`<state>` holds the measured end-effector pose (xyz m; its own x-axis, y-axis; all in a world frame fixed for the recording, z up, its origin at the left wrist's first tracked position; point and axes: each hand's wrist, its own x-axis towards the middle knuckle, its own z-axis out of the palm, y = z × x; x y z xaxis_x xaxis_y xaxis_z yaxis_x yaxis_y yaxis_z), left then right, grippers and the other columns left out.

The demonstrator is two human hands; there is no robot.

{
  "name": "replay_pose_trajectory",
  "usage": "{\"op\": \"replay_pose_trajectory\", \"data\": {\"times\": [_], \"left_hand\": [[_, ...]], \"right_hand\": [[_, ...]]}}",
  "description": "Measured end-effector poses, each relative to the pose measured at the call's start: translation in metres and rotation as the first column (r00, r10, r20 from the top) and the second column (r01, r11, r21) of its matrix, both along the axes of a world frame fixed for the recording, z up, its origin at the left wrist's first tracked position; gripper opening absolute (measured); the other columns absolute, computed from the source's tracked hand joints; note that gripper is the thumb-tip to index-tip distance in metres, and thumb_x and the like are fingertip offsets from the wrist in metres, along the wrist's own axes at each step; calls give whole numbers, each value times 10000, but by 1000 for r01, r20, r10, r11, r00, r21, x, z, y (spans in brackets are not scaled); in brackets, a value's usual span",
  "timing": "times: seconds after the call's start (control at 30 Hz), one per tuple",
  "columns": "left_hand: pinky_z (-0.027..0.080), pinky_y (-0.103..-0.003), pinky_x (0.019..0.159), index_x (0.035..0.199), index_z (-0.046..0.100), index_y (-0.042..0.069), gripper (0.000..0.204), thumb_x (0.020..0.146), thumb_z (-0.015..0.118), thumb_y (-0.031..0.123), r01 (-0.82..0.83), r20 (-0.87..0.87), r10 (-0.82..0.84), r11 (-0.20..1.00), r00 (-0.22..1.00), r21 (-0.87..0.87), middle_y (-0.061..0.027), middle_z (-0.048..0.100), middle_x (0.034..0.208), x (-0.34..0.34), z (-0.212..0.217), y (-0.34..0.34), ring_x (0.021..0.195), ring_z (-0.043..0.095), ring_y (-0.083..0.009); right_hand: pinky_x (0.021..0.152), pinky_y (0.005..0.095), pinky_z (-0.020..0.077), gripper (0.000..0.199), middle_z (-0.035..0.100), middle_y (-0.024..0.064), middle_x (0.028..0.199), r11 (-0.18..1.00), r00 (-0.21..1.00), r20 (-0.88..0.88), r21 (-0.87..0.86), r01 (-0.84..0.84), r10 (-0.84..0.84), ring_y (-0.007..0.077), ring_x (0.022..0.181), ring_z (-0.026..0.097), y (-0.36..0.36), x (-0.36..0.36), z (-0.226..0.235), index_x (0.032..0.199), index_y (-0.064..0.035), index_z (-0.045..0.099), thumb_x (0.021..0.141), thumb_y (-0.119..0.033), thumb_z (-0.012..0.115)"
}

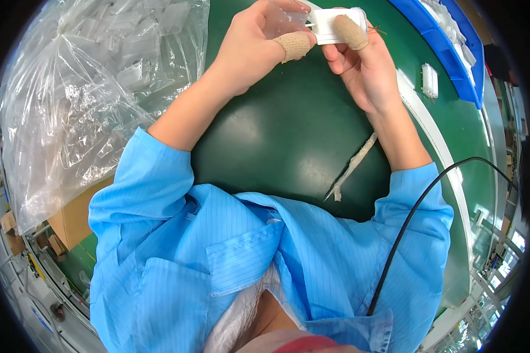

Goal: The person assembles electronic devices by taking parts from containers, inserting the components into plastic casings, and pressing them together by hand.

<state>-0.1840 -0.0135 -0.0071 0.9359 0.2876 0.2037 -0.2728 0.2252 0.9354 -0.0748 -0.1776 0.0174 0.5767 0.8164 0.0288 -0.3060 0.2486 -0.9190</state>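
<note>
Top centre of frame: our left hand (259, 38) pinches clear sleeve (288, 17), fingers closed; our right hand (359, 59) grips white part (335, 26), taped thumb on top. Part's long axis runs left-right, its end touching sleeve mouth. Both above green worktop (277, 135); plastic bag (88, 88) upper left.

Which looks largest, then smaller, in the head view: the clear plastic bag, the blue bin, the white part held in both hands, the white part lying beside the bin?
1. Clear plastic bag
2. Blue bin, partly cut off
3. Held white part
4. Lying white part, farther away, so unsure against the held one
</note>
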Motion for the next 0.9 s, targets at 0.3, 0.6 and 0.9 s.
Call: {"op": "replay_pose_trajectory", "data": {"times": [0.3, 0.6, 0.9], "left_hand": [[507, -311, 710, 1145, 608, 60, 422, 777, 758, 203, -69, -30, 128, 702, 991, 709, -114, 656, 943, -13, 37, -5, 835, 632, -209], [490, -295, 746, 1153, 562, 22, 418, 815, 740, 190, 63, -156, 68, 704, 985, 707, -92, 633, 997, -14, 52, -11, 878, 605, -164], [487, -302, 781, 1147, 565, 17, 374, 846, 709, 186, -1, 8, -7, 683, 1000, 730, -102, 635, 1005, -11, 36, -7, 905, 598, -165]], "right_hand": [[548, 211, 506, 225, 629, 56, 821, 982, 945, 324, -167, 91, -32, 91, 639, 604, -13, 4, 52, 1022, -2, 549, 871, -103, 681], [551, 202, 488, 224, 619, 47, 810, 975, 926, 377, -201, 94, -12, 83, 619, 588, -18, 0, 55, 1015, 3, 554, 861, -97, 683], [570, 200, 459, 236, 610, 26, 854, 956, 771, 635, -257, 142, 56, 68, 693, 569, -19, -5, 55, 1003, -20, 567, 845, -125, 708]]}}
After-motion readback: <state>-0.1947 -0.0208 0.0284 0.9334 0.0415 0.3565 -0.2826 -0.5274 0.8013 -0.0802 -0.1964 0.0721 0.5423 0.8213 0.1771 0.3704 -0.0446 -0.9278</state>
